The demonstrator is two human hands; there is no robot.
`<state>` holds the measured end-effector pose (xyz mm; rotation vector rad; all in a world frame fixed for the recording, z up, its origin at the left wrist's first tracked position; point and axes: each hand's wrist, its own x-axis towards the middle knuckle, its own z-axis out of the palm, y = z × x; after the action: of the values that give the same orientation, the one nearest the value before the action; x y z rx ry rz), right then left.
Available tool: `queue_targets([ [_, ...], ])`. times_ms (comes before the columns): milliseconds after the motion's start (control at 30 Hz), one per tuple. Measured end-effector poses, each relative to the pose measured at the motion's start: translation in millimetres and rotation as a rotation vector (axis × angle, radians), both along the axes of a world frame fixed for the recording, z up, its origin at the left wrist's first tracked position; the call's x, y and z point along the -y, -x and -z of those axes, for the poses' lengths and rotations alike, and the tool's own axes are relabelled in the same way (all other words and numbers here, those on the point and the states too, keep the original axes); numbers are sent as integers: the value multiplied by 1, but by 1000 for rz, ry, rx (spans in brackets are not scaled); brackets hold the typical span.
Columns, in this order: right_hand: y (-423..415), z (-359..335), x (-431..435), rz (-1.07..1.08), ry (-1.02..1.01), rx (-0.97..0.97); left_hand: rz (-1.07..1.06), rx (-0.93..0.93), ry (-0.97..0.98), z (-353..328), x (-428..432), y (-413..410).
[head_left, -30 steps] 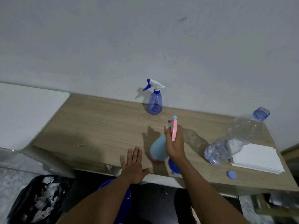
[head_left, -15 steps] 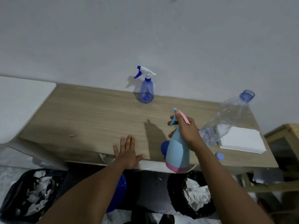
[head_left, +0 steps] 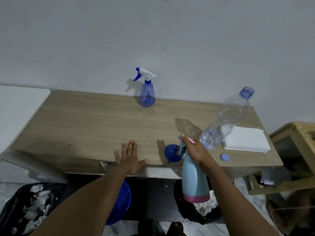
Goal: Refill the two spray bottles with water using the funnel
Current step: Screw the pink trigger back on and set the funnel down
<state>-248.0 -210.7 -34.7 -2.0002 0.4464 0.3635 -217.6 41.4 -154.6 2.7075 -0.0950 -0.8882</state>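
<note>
The light blue spray bottle hangs upright in the right hand, which is clenched around its neck just under the pink-and-blue trigger head; the pink-banded base is the lowest part, off the table and in front of its near edge, over the dark bin below. Its long axis runs near vertical, tipped slightly, with the head toward the wall. The head looks as if it is still on, so I judge that unscrewing comes next, and that turns on the other hand: the left hand lies flat and released on the near edge of the table, off to the left of the grip, holding nothing and free to come across to the bottle's body.

Just behind the grip, touching the table and partly hidden by the fingers, sits the blue funnel. To the right of the grip and a little beyond it stands the clear water bottle, uncapped, with some water in the bottom; its blue cap lies on the table near the right wrist. A stack of white paper sits just beside that bottle. Far beyond and left of the grip, against the wall, stands the second spray bottle, translucent blue with a white head.

The table is pale wood grain, set against a plain grey wall. Below it are a blue basin and black bags of white scraps.
</note>
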Motion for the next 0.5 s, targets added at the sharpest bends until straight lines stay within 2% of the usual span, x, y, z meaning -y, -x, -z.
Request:
queue_targets([
  [100, 1, 1, 3, 10, 15, -37, -2, 3, 3, 0, 0, 0],
  [233, 3, 10, 13, 125, 140, -47, -6, 6, 13, 0, 0, 0],
  [400, 8, 8, 15, 245, 157, 76, -16, 22, 34, 3, 0, 0],
  [500, -3, 3, 14, 281, 99, 149, -49, 100, 53, 5, 1, 1],
])
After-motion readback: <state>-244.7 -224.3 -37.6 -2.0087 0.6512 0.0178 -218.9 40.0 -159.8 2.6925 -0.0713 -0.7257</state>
